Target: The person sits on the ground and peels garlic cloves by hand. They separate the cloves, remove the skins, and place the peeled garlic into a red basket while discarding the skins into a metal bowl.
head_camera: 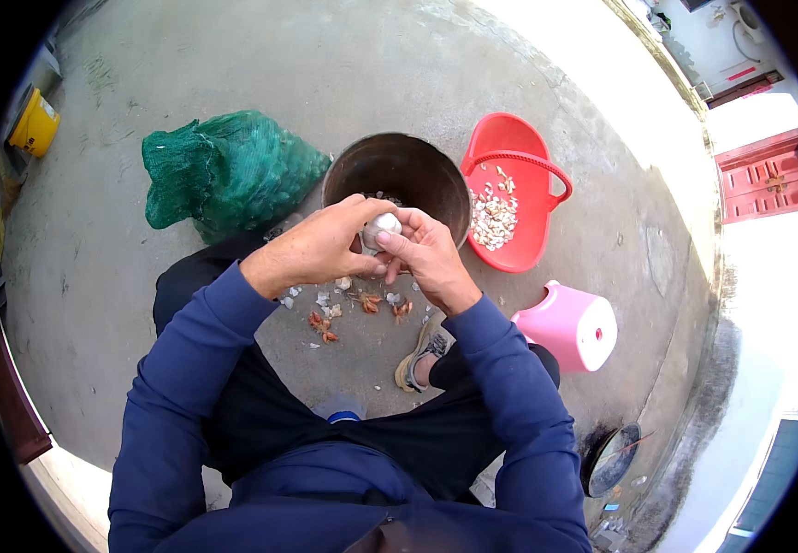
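Note:
A white garlic bulb [381, 231] is held between my two hands, over the near rim of a dark round bucket [399, 155]. My left hand [323, 238] grips the bulb from the left side. My right hand [430, 252] holds its right side, with the thumb on the skin. Some pale skins show inside the bucket; my hands hide part of it. To the right, a red plastic basket [513, 235] with a handle holds many loose garlic cloves [493, 220]. At the left lies a bulging green mesh sack [253, 169].
Garlic skins and reddish-brown husks [370, 303] are scattered on the concrete between my feet. A pink plastic stool [565, 328] lies on its side at my right. Farther off are a round dark pan [613, 460] and a yellow bucket [36, 128].

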The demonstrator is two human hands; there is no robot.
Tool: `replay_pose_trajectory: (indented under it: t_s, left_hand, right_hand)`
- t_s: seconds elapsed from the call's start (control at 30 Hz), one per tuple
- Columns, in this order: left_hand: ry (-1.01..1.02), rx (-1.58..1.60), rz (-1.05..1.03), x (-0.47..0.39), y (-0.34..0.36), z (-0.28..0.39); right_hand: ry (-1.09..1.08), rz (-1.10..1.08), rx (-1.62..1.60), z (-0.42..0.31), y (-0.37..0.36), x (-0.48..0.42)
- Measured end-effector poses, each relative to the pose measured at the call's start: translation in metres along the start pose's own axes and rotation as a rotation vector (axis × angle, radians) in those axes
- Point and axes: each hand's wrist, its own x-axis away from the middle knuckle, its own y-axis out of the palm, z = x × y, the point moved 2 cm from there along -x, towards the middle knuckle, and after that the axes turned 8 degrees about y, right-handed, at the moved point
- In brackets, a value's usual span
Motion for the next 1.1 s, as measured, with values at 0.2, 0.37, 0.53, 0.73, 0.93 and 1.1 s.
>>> replay_pose_trajectory:
  t_s: [0.2, 0.37, 0.53, 0.73, 0.93, 1.1]
  left_hand:
    - [-0.046, 0.061, 0.206, -0.01, 0.019, -0.01]
    - [-0.026, 0.061, 0.249, -0.019, 0.026, -0.007]
    - [0.046, -0.022, 0.202, -0.03, 0.034, 0.0]
    - [0.02, -0.093, 0.247, -0.039, 0.044, 0.001]
    - [0.069, -0.178, 0.326, -0.043, 0.06, 0.001]
    - [0.074, -0.18, 0.312, -0.045, 0.064, 0.007]
  right_hand:
    - [0.045, -0.009, -0.16, -0.003, -0.004, 0.005]
    - [0.081, 0.022, -0.204, -0.009, -0.018, 0.005]
    - [0.048, 0.118, -0.221, -0.01, -0.028, 0.004]
    - [-0.056, 0.24, -0.088, -0.009, -0.022, 0.006]
    - [-0.163, 0.458, 0.062, 0.003, -0.022, 0.006]
    - [-0.3, 0.585, 0.299, 0.003, -0.023, 0.006]
